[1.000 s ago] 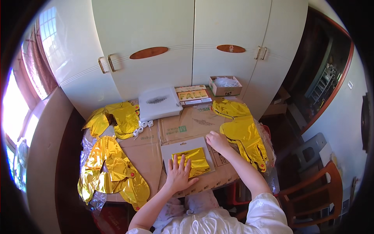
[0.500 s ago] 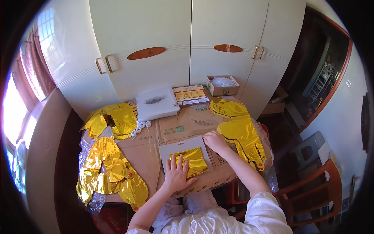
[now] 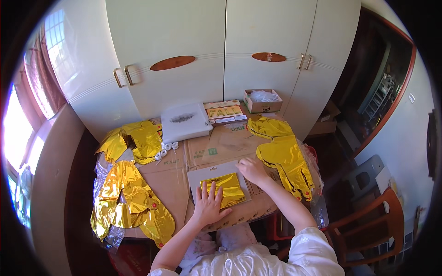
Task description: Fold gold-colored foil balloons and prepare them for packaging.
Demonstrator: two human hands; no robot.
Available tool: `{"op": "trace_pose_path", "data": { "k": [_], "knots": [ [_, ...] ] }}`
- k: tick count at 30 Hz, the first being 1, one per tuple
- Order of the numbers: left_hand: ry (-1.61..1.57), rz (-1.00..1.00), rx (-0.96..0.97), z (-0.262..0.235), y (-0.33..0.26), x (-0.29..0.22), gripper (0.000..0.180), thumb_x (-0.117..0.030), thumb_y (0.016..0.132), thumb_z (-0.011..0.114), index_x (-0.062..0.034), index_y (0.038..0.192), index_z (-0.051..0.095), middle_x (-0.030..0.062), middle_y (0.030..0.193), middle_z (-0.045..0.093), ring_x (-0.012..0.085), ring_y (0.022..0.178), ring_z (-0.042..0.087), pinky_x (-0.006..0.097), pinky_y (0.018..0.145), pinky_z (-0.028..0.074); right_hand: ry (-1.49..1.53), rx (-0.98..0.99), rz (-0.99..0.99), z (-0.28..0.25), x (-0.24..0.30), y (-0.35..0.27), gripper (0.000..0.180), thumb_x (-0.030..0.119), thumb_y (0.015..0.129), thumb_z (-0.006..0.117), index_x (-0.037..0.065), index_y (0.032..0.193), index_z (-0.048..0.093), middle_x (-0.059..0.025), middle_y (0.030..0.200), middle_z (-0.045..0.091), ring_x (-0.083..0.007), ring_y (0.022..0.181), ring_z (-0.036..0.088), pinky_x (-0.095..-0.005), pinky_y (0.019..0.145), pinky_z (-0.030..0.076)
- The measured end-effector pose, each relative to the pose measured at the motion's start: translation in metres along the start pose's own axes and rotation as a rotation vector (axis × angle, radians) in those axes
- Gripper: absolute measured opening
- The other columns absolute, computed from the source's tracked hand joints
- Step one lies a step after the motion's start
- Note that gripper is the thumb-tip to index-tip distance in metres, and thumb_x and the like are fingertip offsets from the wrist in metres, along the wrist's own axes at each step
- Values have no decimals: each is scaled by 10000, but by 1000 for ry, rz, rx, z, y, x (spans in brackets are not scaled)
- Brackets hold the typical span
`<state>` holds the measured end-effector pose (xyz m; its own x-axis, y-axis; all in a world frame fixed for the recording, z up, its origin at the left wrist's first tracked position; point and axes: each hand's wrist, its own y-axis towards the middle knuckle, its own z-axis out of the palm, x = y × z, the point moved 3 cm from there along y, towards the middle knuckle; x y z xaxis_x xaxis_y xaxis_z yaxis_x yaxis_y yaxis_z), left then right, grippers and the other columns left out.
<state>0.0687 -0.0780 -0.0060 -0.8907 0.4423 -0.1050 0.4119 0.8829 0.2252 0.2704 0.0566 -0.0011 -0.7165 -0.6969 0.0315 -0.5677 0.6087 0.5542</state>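
My left hand (image 3: 209, 207) lies flat with its fingers spread over a folded gold foil balloon (image 3: 235, 191). That gold packet rests on a pale backing card (image 3: 195, 177) with a hanging hole in its far edge, near the front of the table. At the card's far right corner is my right hand (image 3: 252, 170), its fingers curled together. Whatever those fingers pinch, if anything, is hidden. To the right lie large flat gold foil balloons (image 3: 289, 154) with red dots at their near end.
More gold foil balloons (image 3: 120, 186) cover the table's left side, beside small white rolls (image 3: 168, 147). Along the back stand a stack of clear bags (image 3: 186, 126), a printed card pack (image 3: 224, 112) and an open box (image 3: 263, 101) of clear plastic pieces. Cardboard (image 3: 168, 177) covers the tabletop.
My right hand has shifted slightly left along the card's far right corner. My left hand stays pressed on the gold packet.
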Motion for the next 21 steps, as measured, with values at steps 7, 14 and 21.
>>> {"op": "trace_pose_path", "data": {
  "k": [7, 14, 21],
  "knots": [
    [3, 4, 0, -2, -1, 0, 903, -707, 830, 483, -15, 1407, 432, 265, 1469, 361, 521, 1391, 224, 649, 1112, 148, 243, 5, -26, -1, 22, 6, 60, 106, 792, 645, 101, 848, 665, -32, 873, 636, -232, 848, 642, -355, 716, 531],
    [17, 43, -2, -5, -1, 0, 901, -713, 822, 484, -32, 1409, 435, 254, 1470, 367, 504, 1369, 270, 660, 1074, 197, 237, 32, 32, 16, 37, 32, 111, 116, 760, 672, 102, 870, 661, -39, 873, 658, -244, 858, 649, -371, 714, 533],
    [24, 48, 0, -3, -2, 1, 901, -726, 825, 464, -45, 1413, 435, 240, 1481, 357, 484, 1382, 266, 655, 1085, 190, 197, 81, -36, 36, 61, 65, 79, 180, 811, 662, 134, 865, 697, -29, 863, 651, -232, 857, 653, -374, 710, 539]
  ]
}}
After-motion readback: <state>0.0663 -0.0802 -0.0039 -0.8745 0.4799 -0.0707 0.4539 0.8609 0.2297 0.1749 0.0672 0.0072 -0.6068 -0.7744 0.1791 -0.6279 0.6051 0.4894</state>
